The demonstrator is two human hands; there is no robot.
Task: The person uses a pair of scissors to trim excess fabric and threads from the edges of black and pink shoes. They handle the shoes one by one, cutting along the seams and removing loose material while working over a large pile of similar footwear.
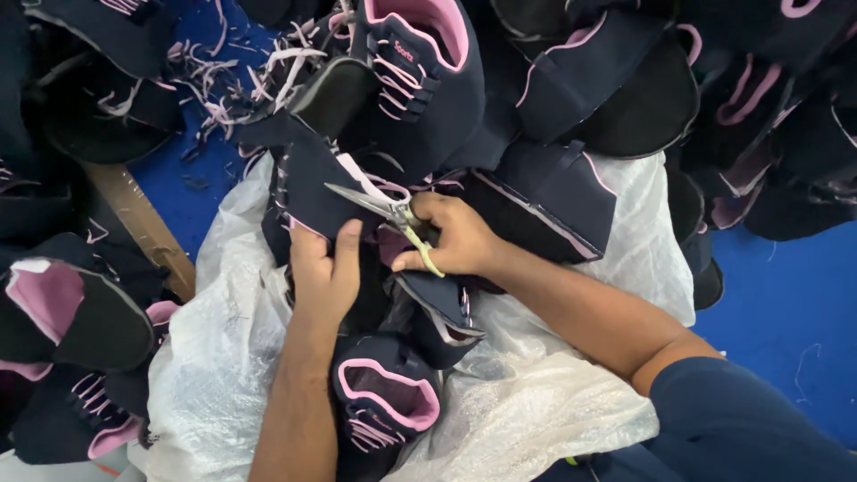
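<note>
A blue floor (pixel 786 312) lay under everything, showing at the right edge and in a patch at upper left. Over it, heaps of navy shoe uppers with pink linings (pixel 625 80) crowded the top of the view and the left side, several with pink laces hanging loose. A wide sheet of clear, crinkled plastic (pixel 527 411) spread across the middle, beneath the person's forearms, and more uppers lay on it, one with a pink collar (pixel 386 397) just below the hands. A strip of brown cardboard (pixel 143 223) slanted beside the plastic at left.

The navy upper (pixel 308 183) being worked on sat at the centre, above the plastic and between the two hands. The left hand (pixel 323 268) gripped its lower edge, thumb pressed on top of the fabric and the fingers tucked beneath, out of sight. The right hand (pixel 451 236) was closed around the handle of a pair of small thread snips (pixel 379 207), fingers curled and pinching the pale yellow-green grip. The metal blades stood slightly parted, their tips resting against the navy fabric just above the left thumb, beside a run of pink lace.

Snipped pink thread ends (pixel 223 98) lay scattered on the floor at upper left, among the heaped uppers.
</note>
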